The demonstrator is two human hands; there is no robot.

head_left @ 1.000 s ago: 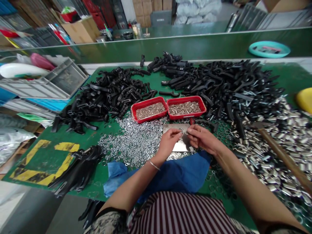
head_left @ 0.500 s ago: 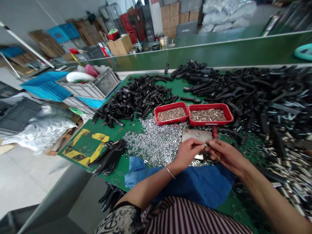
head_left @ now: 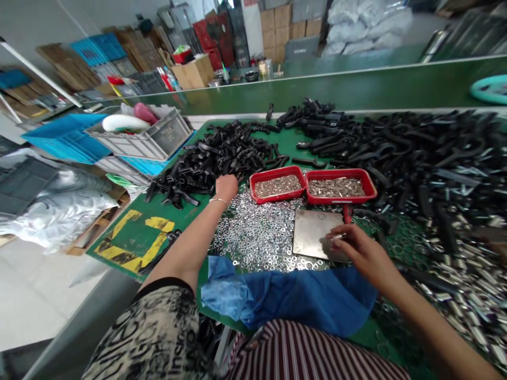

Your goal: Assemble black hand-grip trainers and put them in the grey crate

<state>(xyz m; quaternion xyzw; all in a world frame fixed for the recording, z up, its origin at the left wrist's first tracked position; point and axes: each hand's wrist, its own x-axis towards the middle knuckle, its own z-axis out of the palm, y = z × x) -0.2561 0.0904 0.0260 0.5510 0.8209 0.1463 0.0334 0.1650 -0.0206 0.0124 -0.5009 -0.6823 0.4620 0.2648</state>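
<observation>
My left hand (head_left: pixel 227 187) reaches to the near edge of a heap of black plastic parts (head_left: pixel 206 158); its fingers are hidden behind the back of the hand. My right hand (head_left: pixel 356 247) is closed in a pinch above a flat metal plate (head_left: pixel 311 235). Between its fingertips is a small silvery metal pin (head_left: pixel 338 237). A thin ring (head_left: pixel 321 216) lies on the plate's far part. Left of the plate spread many loose metal washers (head_left: pixel 253 232).
Two red trays (head_left: pixel 277 198) of small metal pieces stand behind the plate. More black parts (head_left: pixel 380 137) are heaped at the right, above loose metal sleeves (head_left: pixel 463 301). Blue cloth (head_left: pixel 285 295) lies along the front edge. Grey crates (head_left: pixel 146 138) stand left of the table.
My left hand has left the right hand and moved far left to the black heap. The right hand stays over the plate, now holding the small pin alone.
</observation>
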